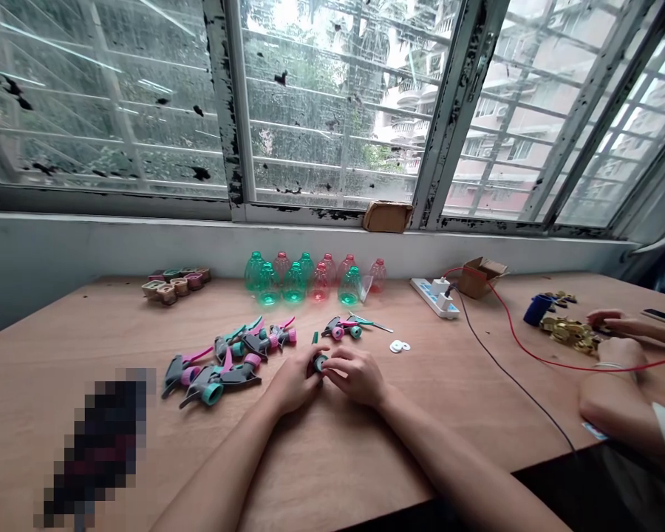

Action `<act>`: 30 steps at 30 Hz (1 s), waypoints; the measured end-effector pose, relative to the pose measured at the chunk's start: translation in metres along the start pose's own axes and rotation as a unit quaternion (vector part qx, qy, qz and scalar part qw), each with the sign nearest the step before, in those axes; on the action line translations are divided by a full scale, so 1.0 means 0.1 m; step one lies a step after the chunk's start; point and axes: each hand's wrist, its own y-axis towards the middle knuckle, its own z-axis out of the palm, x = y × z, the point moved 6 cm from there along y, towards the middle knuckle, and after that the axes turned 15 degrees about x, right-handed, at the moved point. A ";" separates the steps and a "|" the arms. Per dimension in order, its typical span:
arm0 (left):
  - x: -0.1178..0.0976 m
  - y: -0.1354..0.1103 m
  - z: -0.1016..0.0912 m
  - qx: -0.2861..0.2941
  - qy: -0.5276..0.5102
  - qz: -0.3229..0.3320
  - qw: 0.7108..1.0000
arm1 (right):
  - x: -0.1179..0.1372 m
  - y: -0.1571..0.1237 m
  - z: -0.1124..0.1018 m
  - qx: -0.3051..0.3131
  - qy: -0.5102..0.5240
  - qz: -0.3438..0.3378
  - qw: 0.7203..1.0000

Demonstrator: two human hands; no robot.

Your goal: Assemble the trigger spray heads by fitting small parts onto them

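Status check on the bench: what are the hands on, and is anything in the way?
Left hand and right hand closed around a small teal-ringed plastic part. Trigger sprayer heads lying just left. Nothing blocking the hands.

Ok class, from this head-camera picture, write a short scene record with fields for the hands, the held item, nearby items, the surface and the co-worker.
hands: left hand and right hand, together
held item: small teal-ringed spray part
nearby items: trigger sprayer heads; green and pink plastic bottles
surface: wooden table
co-worker: a co-worker's hands, beside brass parts
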 end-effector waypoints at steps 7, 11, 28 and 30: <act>-0.02 0.01 0.00 -0.001 0.002 0.016 1.000 | 0.00 -0.01 -0.02 0.020 0.017 0.014 1.000; -0.04 0.01 0.01 0.006 0.006 0.024 1.000 | 0.02 0.00 -0.05 0.023 0.020 0.016 0.999; -0.10 0.01 0.01 0.019 0.034 0.016 0.999 | 0.00 -0.02 -0.04 0.007 0.022 0.022 0.999; -0.13 0.00 0.04 0.030 0.045 0.023 0.998 | -0.01 -0.02 -0.04 0.004 0.020 0.025 0.999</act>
